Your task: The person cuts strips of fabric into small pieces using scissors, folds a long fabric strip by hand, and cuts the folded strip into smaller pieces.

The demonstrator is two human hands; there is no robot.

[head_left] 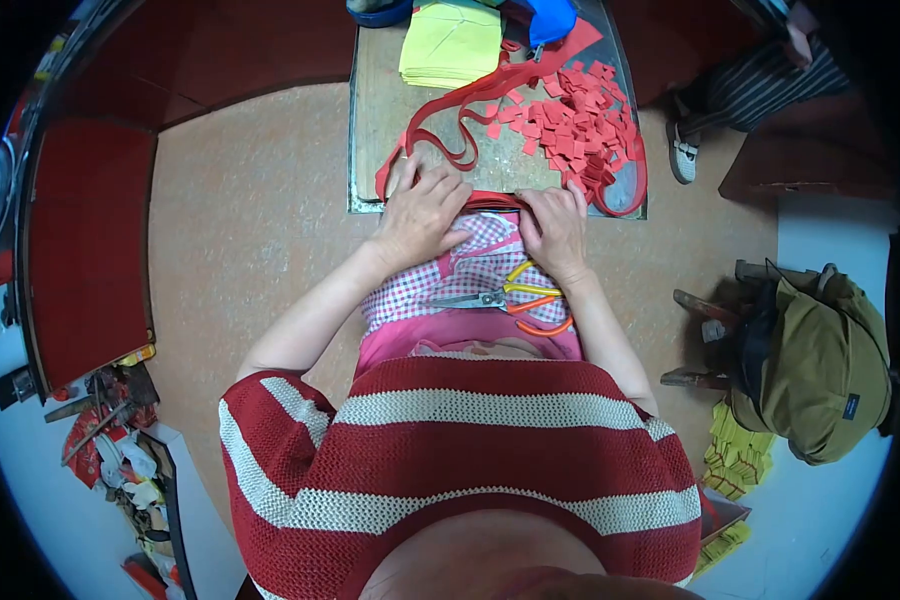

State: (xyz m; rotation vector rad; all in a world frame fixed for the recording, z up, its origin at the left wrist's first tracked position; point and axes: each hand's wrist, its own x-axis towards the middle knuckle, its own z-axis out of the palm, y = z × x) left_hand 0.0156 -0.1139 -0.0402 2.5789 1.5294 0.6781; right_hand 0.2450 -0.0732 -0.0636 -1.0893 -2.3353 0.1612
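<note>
A folded bundle of red fabric strips (492,200) stretches between my two hands at the table's near edge. My left hand (420,212) is closed on its left end, fingers over the cloth. My right hand (558,230) grips the right end, with the thumb toward my lap. From the bundle a long red strip (440,105) loops up across the table. On my lap, over a checked pink apron (400,300), rests a cutting tool with metal blades (470,300) and yellow and orange handles (542,292), just below my right hand.
Small red cloth squares (580,120) are heaped on the table's right side. A yellow cloth stack (450,42) and a blue item (552,20) sit at the back. On the right are a person's striped trouser leg (780,88) and a chair with an olive bag (820,360).
</note>
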